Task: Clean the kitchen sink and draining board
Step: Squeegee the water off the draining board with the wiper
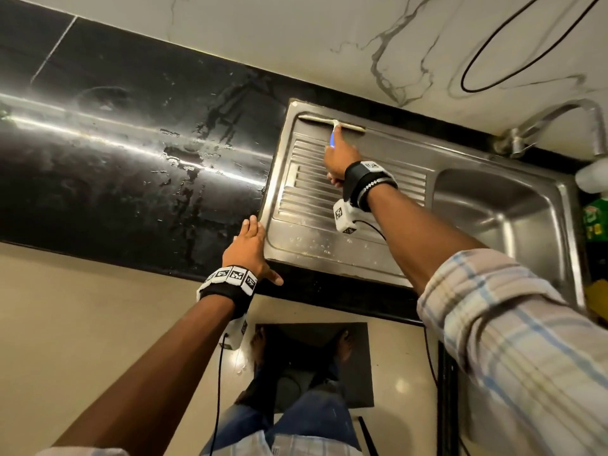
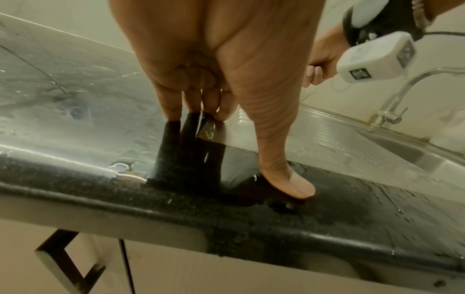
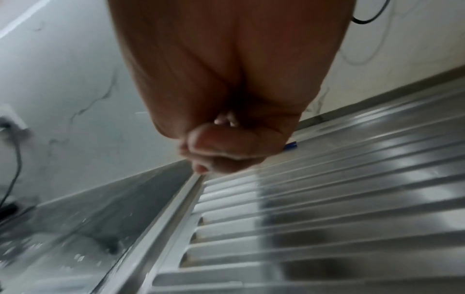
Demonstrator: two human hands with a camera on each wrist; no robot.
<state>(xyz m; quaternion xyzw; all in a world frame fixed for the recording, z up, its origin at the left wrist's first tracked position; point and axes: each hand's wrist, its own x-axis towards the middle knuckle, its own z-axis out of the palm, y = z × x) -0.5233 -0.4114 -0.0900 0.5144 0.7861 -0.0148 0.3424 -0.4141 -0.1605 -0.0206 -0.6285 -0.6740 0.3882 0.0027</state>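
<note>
A long black stone bench (image 1: pixel 115 166) is seen running along a white marble-veined wall (image 1: pixel 329 44), its wet surface streaked by a bright band of reflected light. A black cable (image 1: pixel 513 57) is looped against the wall. Below, a pale cream cabinet front (image 2: pixel 75 248) is shown, and a dark mat (image 1: pixel 316 363) is laid on the glossy beige floor (image 1: pixel 401 383).

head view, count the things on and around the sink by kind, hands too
hands: 2, left hand and right hand
squeegee: 1
tap: 1
sink bowl: 1
draining board: 1
total: 6
</note>
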